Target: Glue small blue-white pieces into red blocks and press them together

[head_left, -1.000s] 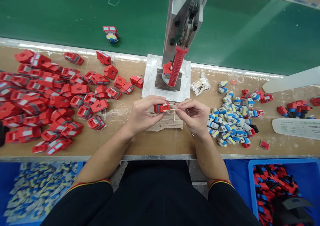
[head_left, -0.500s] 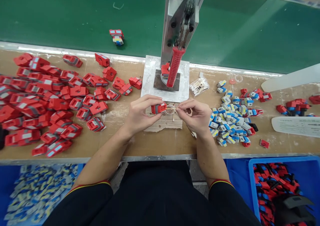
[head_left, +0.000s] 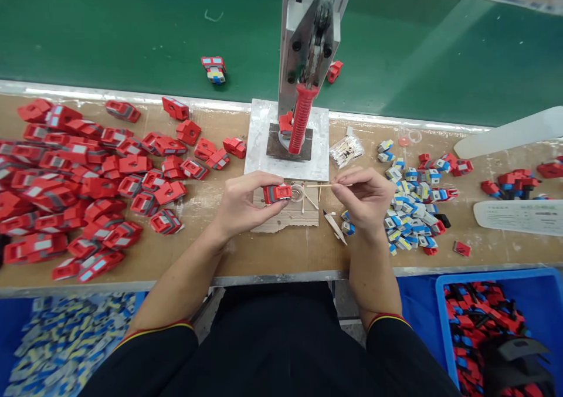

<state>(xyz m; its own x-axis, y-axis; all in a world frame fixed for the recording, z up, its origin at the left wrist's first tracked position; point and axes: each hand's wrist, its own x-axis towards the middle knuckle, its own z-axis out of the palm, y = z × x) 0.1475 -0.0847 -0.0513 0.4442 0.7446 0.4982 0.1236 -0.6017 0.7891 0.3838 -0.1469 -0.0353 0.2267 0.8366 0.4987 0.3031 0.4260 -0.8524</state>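
Evidently partway through a batch; across the left of the frame, a broad heap of red shells point(head_left: 97, 187), most probably left to do, though cannot tell for certain; below, in the lower left corner, a mass of white-and-blue pieces point(head_left: 74, 338); upper left of centre, on the green belt point(head_left: 132, 45), one red-and-white assembly point(head_left: 214, 70), joined by the look of it and so probably furthest along; at frame centre, left hand point(head_left: 241, 202) pinching one red shell point(head_left: 277, 193) between thumb and fingers, above a torn cardboard piece point(head_left: 285, 220); just right of that shell, a round clear dish point(head_left: 298, 193) on the cardboard, loose swabs point(head_left: 303, 207) near; toward the top, a press point(head_left: 310, 45) with red handle point(head_left: 302, 118), a red part point(head_left: 285, 122) at its base; right of centre, right hand point(head_left: 366, 196) gripping a thin stick point(head_left: 324, 185) by the fingertips, tip pointing left, apart from the shell; hands apart from each other; held shell apparently unfinished, no white piece fitted as far as visible; farther right, a pile of white-and-blue parts point(head_left: 409, 209), seemingly unused as yet; lower right, a blue bin point(head_left: 497, 275) of red, blue and black parts.
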